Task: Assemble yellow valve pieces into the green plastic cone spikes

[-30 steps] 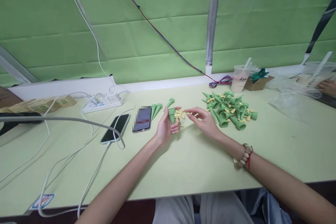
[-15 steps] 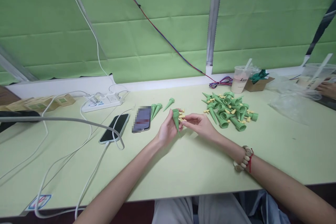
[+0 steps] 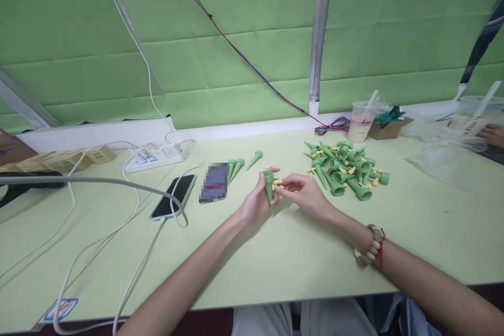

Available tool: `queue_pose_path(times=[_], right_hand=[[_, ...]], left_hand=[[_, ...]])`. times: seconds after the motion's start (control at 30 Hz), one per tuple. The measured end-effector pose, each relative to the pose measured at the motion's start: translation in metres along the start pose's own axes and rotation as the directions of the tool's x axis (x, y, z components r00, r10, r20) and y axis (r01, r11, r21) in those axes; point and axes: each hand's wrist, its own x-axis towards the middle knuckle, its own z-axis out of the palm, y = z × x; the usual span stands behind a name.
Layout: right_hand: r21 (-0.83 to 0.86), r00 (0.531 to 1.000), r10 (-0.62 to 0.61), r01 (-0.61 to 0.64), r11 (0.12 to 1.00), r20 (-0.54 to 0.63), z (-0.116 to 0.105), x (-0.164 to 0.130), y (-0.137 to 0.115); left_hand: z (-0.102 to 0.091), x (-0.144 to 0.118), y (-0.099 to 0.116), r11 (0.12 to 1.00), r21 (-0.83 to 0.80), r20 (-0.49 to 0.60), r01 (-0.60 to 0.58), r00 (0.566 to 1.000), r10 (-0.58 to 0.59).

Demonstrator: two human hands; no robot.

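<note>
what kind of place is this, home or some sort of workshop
Probably a small assembly workbench, not a home: a heap of identical green cone parts lies on the long table, the left hand holds one green cone, and green partition panels back the bench.

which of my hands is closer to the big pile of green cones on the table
Right. Your right hand sits just left of the pile of green cones, apart from it, pinching a small yellow piece. Your left hand is farther left, holding a single green cone.
</note>
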Motion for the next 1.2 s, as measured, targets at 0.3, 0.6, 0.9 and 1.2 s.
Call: queue_pose_path(times=[0.3, 0.6, 0.9, 1.2], right_hand=[[-0.156, 0.991, -0.119, 0.109, 0.982, -0.062, -0.001, 0.003, 0.004], [-0.703, 0.999, 0.016, -0.047, 0.709, -0.051, -0.027, 0.011, 0.012], [-0.764, 0.978, -0.195, 0.177, 0.620, 0.068, -0.022, 0.009, 0.023], [-0.676, 0.870, -0.464, 0.442, 0.589, 0.164, -0.014, 0.004, 0.012]], left_hand=[[0.004, 0.003, 0.004, 0.999, -0.039, -0.076, 0.013, 0.997, -0.016], [-0.009, 0.009, 0.012, 0.999, 0.040, -0.319, -0.014, 0.947, 0.026], [-0.009, 0.008, 0.008, 0.995, 0.017, -0.268, 0.095, 0.960, -0.087], [-0.011, 0.007, 0.003, 0.983, 0.052, -0.171, 0.175, 0.972, -0.164]])
